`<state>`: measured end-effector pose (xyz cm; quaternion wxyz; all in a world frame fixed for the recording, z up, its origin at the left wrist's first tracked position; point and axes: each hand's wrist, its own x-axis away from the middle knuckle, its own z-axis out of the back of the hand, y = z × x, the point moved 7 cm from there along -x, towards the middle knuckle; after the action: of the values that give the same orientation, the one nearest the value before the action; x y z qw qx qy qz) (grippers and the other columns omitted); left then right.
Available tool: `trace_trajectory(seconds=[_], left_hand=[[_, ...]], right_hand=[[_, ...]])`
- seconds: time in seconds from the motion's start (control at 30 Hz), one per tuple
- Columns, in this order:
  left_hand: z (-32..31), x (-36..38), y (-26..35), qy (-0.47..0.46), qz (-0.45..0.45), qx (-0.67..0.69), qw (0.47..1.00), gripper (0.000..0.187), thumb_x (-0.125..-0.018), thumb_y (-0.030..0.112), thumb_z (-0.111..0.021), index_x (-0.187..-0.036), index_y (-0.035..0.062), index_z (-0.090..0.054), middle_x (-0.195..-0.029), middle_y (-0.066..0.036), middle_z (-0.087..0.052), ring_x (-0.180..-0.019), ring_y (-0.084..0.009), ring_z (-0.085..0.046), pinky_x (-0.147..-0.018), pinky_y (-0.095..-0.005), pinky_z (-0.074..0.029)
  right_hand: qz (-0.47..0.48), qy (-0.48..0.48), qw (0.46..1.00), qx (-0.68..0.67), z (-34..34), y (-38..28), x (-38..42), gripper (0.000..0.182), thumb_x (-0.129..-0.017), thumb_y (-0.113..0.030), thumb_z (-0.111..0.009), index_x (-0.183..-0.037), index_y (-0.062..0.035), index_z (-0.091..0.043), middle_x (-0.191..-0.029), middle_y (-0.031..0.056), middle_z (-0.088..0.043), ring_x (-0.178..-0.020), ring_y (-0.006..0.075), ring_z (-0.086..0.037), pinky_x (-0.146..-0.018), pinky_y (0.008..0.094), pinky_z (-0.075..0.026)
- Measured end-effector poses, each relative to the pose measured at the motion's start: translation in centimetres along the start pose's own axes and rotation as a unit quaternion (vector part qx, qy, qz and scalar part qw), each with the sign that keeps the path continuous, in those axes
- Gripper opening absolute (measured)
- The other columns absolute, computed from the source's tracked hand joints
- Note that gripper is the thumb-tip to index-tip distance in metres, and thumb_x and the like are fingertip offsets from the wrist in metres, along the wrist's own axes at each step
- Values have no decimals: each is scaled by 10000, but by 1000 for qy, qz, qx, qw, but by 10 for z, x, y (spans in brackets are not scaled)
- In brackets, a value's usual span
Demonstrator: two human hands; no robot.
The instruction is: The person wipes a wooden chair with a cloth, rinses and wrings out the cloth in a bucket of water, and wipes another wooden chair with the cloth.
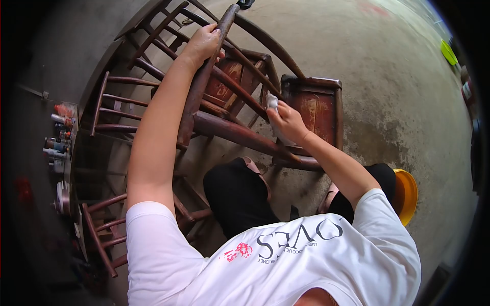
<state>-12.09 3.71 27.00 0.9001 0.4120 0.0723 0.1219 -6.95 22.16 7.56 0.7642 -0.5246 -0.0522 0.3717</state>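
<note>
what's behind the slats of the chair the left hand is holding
Between the slats, a worn reddish wooden seat shows. The slats and top rail cover parts of it, so its whole surface cannot be seen.

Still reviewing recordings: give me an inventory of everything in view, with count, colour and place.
Handled chair: one, dark red-brown, centre
Other chairs: several, overlapping, dark red-brown, behind and left
Cloth: one, white, centre
Basin: one, yellow, lower right, partly hidden
Small containers: several, mixed, left edge
Unclear object: one, bright green, upper right
Floor: one, grey with darker patches, underneath
T-shirt: one, white, printed, bottom
Trousers: one pair, black, lower centre
Footwear: two, pinkish, lower centre
Left hand: one, bare, gripping handled chair's broad rail
Right hand: one, bare, centre, holding cloth
</note>
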Motion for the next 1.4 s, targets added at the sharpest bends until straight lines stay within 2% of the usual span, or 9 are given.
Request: trace_trajectory(seconds=[0.07,0.13,0.27,0.5,0.9,1.2,1.3,1.37,1.4], left_hand=[[0,-3,-8,-3,-1,8,1000,339,-925,214,-367,-1176,13,-476,-723,-69,-555,-475,-150,-545,-432,-290,-460],[1,-8,-7,-6,-6,12,1000,329,-923,208,-364,-1154,6,-485,-719,-68,-553,-478,-150,-546,-431,-290,-457],[1,-5,-4,-24,-14,-2,1000,372,-929,224,-372,-1223,7,-444,-732,-59,-558,-479,-140,-554,-420,-263,-446],[0,-8,-6,-8,-25,-37,999,323,-917,203,-330,-1127,29,-503,-697,-61,-525,-481,-145,-525,-450,-315,-445],[1,-17,-13,-20,-27,-65,997,414,-918,244,-399,-1244,-7,-442,-717,-51,-555,-503,-134,-568,-458,-257,-451],[5,-3,-2,16,-27,-115,993,310,-901,178,-327,-1094,7,-498,-701,-111,-544,-493,-186,-555,-492,-349,-480],[6,-5,-10,28,-25,-106,994,302,-894,188,-348,-1075,4,-506,-713,-119,-553,-511,-205,-574,-505,-357,-492],[-2,-11,-9,-42,-13,-60,997,423,-903,236,-374,-1259,13,-423,-740,-88,-556,-483,-150,-560,-441,-280,-461],[-3,-11,-5,-34,-12,-89,995,391,-902,235,-373,-1219,20,-453,-730,-84,-549,-486,-151,-559,-441,-281,-463]], right_hand=[[-10,7,995,-98,16,-40,-8,283,-898,-282,-446,-907,-39,-590,-898,139,-555,-864,320,-536,-723,390,-434],[144,38,961,-235,35,-123,-11,351,-918,-296,-378,-871,-23,-593,-886,143,-561,-870,313,-529,-742,366,-414],[147,56,985,71,-11,-189,-17,570,-803,-318,-560,-1170,94,-414,-1077,259,-514,-1048,358,-494,-907,411,-378],[109,7,990,86,-31,-186,-34,536,-612,-246,-712,-1019,5,-470,-830,159,-608,-788,323,-610,-648,394,-487],[11,56,995,76,-23,-38,72,433,-550,-247,-745,-884,-75,-532,-759,116,-596,-734,309,-604,-643,383,-486],[58,-153,987,-4,-41,-178,-63,427,-572,-204,-692,-907,30,-568,-704,179,-608,-719,305,-617,-670,364,-483],[-41,-313,920,-232,-68,-148,-62,467,-579,-167,-668,-983,50,-579,-730,123,-617,-669,192,-599,-642,301,-483],[-113,-454,716,-519,-86,-146,-54,439,-553,-101,-647,-965,36,-583,-759,84,-617,-663,165,-580,-645,281,-479],[-140,-460,704,-523,-82,-141,-51,432,-532,-66,-629,-952,25,-585,-773,75,-615,-678,147,-566,-660,273,-476]])
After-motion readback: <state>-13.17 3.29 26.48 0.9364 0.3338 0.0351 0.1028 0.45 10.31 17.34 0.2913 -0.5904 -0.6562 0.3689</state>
